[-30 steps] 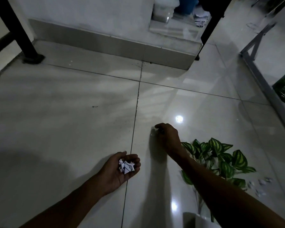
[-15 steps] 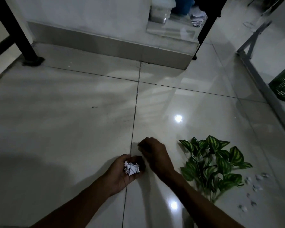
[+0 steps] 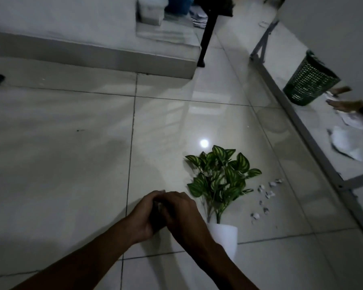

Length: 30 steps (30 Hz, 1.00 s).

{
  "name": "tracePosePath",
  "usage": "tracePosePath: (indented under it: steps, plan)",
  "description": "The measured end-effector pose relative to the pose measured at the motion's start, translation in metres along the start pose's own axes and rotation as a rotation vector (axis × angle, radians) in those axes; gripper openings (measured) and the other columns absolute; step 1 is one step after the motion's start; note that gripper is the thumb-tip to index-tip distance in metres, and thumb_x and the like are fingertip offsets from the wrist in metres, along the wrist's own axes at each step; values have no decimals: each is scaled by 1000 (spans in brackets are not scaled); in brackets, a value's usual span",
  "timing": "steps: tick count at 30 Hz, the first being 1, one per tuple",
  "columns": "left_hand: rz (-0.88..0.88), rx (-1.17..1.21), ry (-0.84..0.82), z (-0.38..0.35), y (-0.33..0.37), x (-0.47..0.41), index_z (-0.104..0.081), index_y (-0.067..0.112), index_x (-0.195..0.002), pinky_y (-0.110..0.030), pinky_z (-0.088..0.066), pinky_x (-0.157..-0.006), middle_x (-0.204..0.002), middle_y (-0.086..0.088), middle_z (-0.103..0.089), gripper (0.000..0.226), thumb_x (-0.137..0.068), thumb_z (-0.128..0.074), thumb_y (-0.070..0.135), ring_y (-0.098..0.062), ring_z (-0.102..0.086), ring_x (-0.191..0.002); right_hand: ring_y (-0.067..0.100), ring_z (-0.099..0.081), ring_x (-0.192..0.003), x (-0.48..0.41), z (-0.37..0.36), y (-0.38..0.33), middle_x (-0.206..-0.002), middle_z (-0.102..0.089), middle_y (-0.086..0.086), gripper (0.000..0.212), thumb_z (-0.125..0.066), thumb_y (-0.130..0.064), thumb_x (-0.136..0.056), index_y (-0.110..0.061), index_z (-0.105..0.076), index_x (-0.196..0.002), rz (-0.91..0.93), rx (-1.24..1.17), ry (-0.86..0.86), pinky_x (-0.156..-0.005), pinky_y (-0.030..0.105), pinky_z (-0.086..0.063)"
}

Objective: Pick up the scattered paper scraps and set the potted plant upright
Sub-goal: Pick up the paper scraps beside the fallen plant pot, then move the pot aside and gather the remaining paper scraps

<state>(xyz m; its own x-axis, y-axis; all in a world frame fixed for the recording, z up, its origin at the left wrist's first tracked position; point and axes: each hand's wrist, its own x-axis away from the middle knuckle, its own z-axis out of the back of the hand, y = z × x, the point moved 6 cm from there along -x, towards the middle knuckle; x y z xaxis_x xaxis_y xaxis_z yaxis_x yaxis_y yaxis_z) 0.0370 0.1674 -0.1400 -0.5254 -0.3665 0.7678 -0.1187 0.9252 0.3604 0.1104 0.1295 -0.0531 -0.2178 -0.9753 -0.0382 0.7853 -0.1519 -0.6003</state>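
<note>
Left hand (image 3: 144, 216): lower centre of the frame. Its fingers curl round the gathered scraps (image 3: 159, 205), of which only a pale sliver shows.
Right hand (image 3: 180, 212): cupped over the left and touching it. Whether its fingers pinch any paper cannot be told.
Potted plant (image 3: 220, 178): lower centre-right, lying on its side on the floor (image 3: 71, 164), white pot toward the bottom edge.
Loose scraps (image 3: 268, 193): on the floor just right of the leaves, well apart from both hands.
Risk: pieces may slip out if the palms part carelessly. A reach across for the loose scraps may brush the leaves and roll the pot.
Change: half a second earlier the left palm is open with the wad exposed. Now the hands close together, and the view swings right, so the whole green basket (image 3: 310, 82) shows at upper right.
</note>
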Motion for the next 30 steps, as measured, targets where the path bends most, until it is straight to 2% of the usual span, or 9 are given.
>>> tracePosePath:
  steps: [2,7,10,11,13,15,21,28,30]
  plan:
    - [18,-3,-11,-12,-6,7,-77,4,-76,-31,-59,-63,-79,-16,-74,33,-86,-62,31,-27,-73,-68,10,-61,-98,15,12,-1,-108,-72,-4,31,-53,-13,-88,-24,-67,-114,5,-78,-10,-81,13,-41]
    - [12,38,-37,-37,-25,18,-70,5,-82,-30,-60,-56,-75,-14,-73,28,-91,-57,28,-24,-71,-60,-1,-67,-91,51,61,24,-100,-72,-18,27,-53,-12,-92,-33,-67,-102,-168,-394,216,-74,13,-51]
    - [46,79,-13,-34,-39,20,-60,12,-64,-22,-51,-40,-55,-5,-63,31,-90,-60,28,-18,-61,-42,3,-58,-100,74,74,62,-111,-65,-15,26,-56,-21,-91,-37,-59,-112,-357,-228,391,-82,25,-53]
    - [63,54,-4,-30,-44,21,-57,15,-59,-18,-45,-37,-51,-2,-58,33,-89,-61,29,-16,-56,-39,12,-53,-109,81,70,76,-120,-61,-7,33,-58,-31,-89,-33,-54,-122,-438,-105,370,-89,31,-51]
    - [97,-20,-12,-23,-52,23,-49,19,-54,-14,-34,-34,-48,2,-48,39,-88,-61,33,-12,-47,-36,28,-42,-125,94,49,102,-139,-45,10,78,-61,-60,-79,-25,-32,-141,-651,70,157,-99,41,-44]
    - [120,-82,-17,-20,-58,24,-44,20,-52,-13,-29,-34,-46,3,-41,43,-89,-59,36,-10,-41,-36,35,-40,-128,105,30,114,-142,-35,15,109,-63,-74,-66,-27,-10,-148,-742,50,40,-100,45,-43]
    - [79,-37,11,-26,-50,9,-45,18,-55,-13,-32,-34,-46,1,-44,41,-92,-57,33,-11,-45,-35,29,-45,-123,107,22,129,-139,-37,9,115,-79,-60,-60,-38,-6,-146,-718,-128,215,-96,41,-47]
    - [81,0,1,-31,-53,8,-47,18,-53,-14,-33,-33,-46,1,-47,42,-91,-59,32,-12,-46,-35,21,-47,-117,104,43,103,-131,-38,1,107,-76,-59,-62,-37,-12,-145,-501,-116,350,-93,39,-51]
    - [68,1,10,-25,-52,10,-46,17,-55,-15,-32,-33,-47,0,-46,41,-91,-58,31,-12,-46,-35,13,-43,-120,92,43,88,-133,-35,-2,101,-72,-60,-66,-35,-15,-145,-400,-143,361,-97,25,-47]
